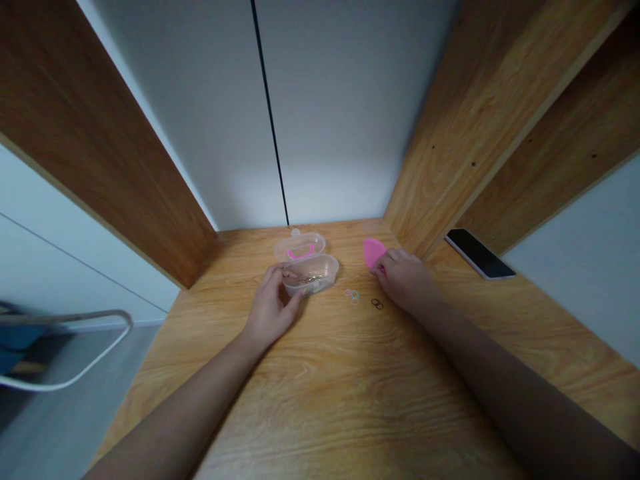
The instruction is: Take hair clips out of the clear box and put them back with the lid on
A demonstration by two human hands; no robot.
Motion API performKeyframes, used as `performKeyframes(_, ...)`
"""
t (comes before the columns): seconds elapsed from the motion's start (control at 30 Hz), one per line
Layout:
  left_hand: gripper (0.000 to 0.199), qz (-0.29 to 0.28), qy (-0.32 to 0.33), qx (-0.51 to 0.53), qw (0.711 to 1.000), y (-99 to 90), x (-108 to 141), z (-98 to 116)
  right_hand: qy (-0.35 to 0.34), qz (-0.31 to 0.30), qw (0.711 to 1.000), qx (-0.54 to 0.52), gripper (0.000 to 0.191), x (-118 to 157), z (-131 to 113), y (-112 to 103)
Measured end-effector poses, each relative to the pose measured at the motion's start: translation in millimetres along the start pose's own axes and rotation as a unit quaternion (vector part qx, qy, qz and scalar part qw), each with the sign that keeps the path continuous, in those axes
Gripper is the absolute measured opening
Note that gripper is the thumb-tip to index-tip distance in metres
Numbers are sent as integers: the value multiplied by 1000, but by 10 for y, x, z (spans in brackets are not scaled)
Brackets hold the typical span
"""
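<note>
Fingers of the left hand [269, 305] clasp the left end of an open translucent plastic box [330, 270], whose long axis runs rightward and slightly away from them, with its lid [306, 241] just beyond. The right hand [400, 275], nearer to the pink leaf-shaped piece [373, 251], pinches its near edge, the rest pointing away and leftward; black elastic bands [375, 303] lie just nearside of those fingertips, pastel ones [355, 295] leftward.
</note>
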State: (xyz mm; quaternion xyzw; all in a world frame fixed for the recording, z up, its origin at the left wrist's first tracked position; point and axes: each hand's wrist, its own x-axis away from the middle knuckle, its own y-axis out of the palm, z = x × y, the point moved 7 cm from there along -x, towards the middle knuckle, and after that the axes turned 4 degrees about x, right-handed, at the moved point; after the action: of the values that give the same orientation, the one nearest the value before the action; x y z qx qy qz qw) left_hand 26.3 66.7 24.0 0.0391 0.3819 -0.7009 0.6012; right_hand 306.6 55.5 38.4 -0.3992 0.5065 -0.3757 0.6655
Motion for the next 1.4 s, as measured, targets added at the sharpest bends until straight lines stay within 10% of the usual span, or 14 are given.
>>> performKeyframes(0.33,63,-21,-29,110,993,79,31,-205,-185,194,930,-251,12,196,-410,-503)
performKeyframes(0.63,75,-47,5,157,986,119,60,-83,-211,65,935,-276,16,148,-579,-226)
performKeyframes(1.4,57,-54,42,40,997,71,33,22,-192,61,946,-254,18,128,-648,-310)
